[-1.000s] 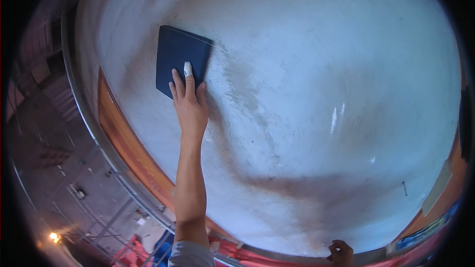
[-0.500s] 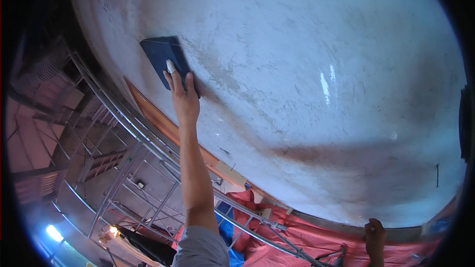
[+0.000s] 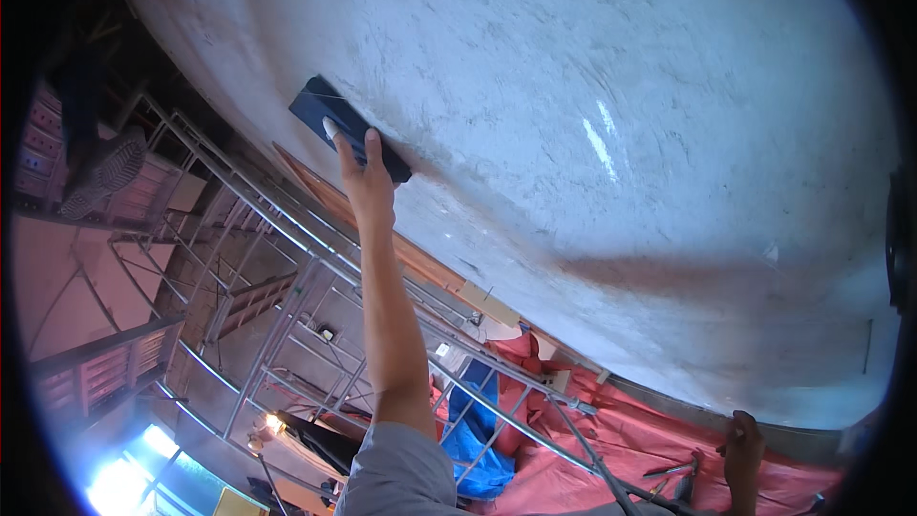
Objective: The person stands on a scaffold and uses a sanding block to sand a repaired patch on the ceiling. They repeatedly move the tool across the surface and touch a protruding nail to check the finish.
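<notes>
My left hand (image 3: 358, 167) presses a flat dark-blue rectangular block (image 3: 325, 96) against a large curved, mottled white surface (image 3: 707, 115). A white wrap covers one fingertip, and the thumb rests on the block's right part. Low at the right, my right hand (image 3: 741, 441) is raised with curled fingers beside the surface's bottom edge; whatever it may hold is too small or hidden to make out.
Curved metal scaffolding (image 3: 239, 186) runs along the left and below, with an orange wooden strip (image 3: 420, 263) at the surface's edge. A shoe sole (image 3: 105, 172) shows at far left. Red sheeting (image 3: 621, 440), a blue sheet (image 3: 482, 459) and bright lamps (image 3: 119, 487) lie lower down.
The view has tilted, bringing more scaffolding and red sheeting into sight. The dark block now sits at a steeper diagonal, my left hand still on it. My right hand appears farther right and higher.
</notes>
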Tool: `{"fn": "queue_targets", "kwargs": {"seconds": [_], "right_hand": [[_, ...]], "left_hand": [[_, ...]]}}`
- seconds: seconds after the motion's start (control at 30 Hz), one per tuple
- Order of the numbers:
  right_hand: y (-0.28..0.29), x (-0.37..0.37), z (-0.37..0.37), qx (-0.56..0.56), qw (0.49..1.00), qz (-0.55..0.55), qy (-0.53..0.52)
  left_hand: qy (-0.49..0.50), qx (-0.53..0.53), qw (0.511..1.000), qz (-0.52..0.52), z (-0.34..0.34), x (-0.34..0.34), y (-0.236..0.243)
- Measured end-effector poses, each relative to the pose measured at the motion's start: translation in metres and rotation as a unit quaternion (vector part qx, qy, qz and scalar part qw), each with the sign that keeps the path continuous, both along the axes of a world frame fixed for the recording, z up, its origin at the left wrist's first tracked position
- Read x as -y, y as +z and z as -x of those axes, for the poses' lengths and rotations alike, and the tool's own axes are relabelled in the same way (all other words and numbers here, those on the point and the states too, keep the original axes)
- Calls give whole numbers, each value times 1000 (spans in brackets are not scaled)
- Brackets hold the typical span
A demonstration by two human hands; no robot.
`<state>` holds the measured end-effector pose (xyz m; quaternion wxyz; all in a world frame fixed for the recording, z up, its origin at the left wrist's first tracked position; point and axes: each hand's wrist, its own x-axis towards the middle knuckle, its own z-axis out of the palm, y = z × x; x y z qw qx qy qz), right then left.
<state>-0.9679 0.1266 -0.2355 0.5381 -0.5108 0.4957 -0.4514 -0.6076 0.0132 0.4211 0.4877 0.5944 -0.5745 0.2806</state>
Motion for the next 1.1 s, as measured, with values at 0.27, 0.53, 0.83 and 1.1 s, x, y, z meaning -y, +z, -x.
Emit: {"fn": "queue_targets", "kwargs": {"seconds": [0.27, 0.53, 0.83, 1.1], "right_hand": [[12, 8, 9, 91, 996, -10, 22], [14, 7, 10, 95, 995, -13, 29], [14, -10, 8, 58, 997, 27, 42], [56, 2, 4, 50, 998, 11, 37]], "left_hand": [[-68, -82, 992, -65, 44, -21, 11], [78, 199, 964, -155, -18, -41, 15], [116, 369, 921, -47, -29, -40, 15], [-68, 243, 962, -101, -86, -15, 31]]}}
